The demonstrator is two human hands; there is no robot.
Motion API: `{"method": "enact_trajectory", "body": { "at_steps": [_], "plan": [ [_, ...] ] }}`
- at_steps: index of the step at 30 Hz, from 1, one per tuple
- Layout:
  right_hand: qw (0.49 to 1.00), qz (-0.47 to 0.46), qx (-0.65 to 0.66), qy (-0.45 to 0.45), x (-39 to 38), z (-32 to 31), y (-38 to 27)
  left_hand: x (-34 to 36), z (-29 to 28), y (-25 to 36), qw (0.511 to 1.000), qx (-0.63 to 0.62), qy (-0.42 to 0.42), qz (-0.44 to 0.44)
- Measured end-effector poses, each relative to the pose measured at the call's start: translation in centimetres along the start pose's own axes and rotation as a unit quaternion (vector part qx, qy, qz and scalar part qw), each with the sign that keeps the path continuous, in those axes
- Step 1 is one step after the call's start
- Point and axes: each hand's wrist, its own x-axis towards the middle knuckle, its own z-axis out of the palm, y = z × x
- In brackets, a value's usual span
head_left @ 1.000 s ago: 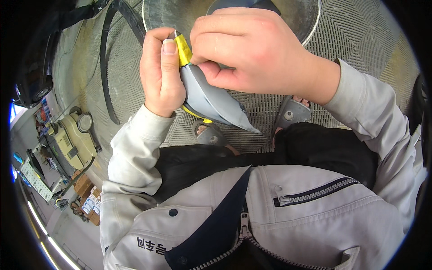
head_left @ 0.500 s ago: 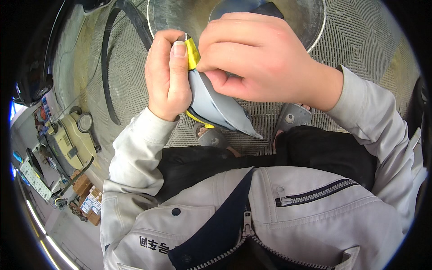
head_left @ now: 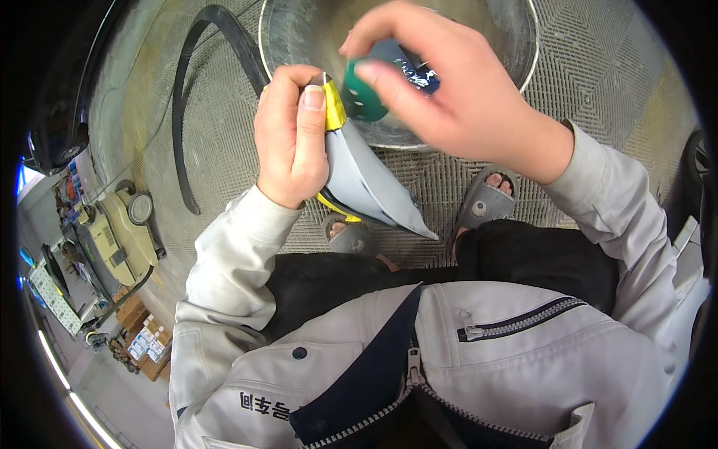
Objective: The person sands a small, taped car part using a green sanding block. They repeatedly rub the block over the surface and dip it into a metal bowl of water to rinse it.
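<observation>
A grey, pointed pouch-like piece (head_left: 370, 183) with a yellow edge sits just above the middle of the view, its tip slanting down toward 4 o'clock. The left hand (head_left: 292, 138) is closed around its upper end, thumb pressed flat on the yellow strip. At 1 o'clock from that thumb, touching the yellow top, is a round green disc (head_left: 364, 96) with small holes. The right hand (head_left: 456, 97) pinches the disc between thumb and fingers, and a dark blue, shiny bit shows just behind it under the fingers; what that bit is cannot be told. The two hands are close together, almost meeting over the pouch top.

Behind them, at 12 o'clock, stands a big metal tub (head_left: 516, 67) on a grated floor (head_left: 224, 127). A black hose (head_left: 183, 97) curves across the floor at 10 o'clock. Below the pouch, two grey sandals (head_left: 486, 202) show on the person's feet. At 8 o'clock, well apart, sits a cream-coloured machine (head_left: 116, 232).
</observation>
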Motion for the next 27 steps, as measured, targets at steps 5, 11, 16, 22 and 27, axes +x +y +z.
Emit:
{"method": "enact_trajectory", "body": {
  "at_steps": [5, 11, 16, 22, 27],
  "plan": [
    [0.912, 0.256, 0.310, 0.081, 1.4, -1.0, -0.8, -0.2, 0.3, -0.2, 1.000, 0.005, 0.002, -0.001],
    [0.921, 0.323, 0.189, 0.107, 1.4, -0.6, -0.5, -0.1, 0.4, 0.0, 1.000, 0.011, 0.000, -0.004],
    [0.898, 0.390, 0.113, -0.168, 0.2, -1.1, 0.3, 0.0, 0.4, 0.0, 1.000, 0.005, 0.002, 0.000],
    [0.896, 0.368, 0.120, -0.216, 0.1, -2.3, -1.5, 0.3, 0.5, 0.1, 0.998, 0.036, 0.014, 0.045],
    [0.956, 0.259, 0.088, -0.108, 0.6, -2.4, -3.0, 1.3, 0.4, 0.5, 0.999, 0.020, 0.029, 0.025]
  ]
}}
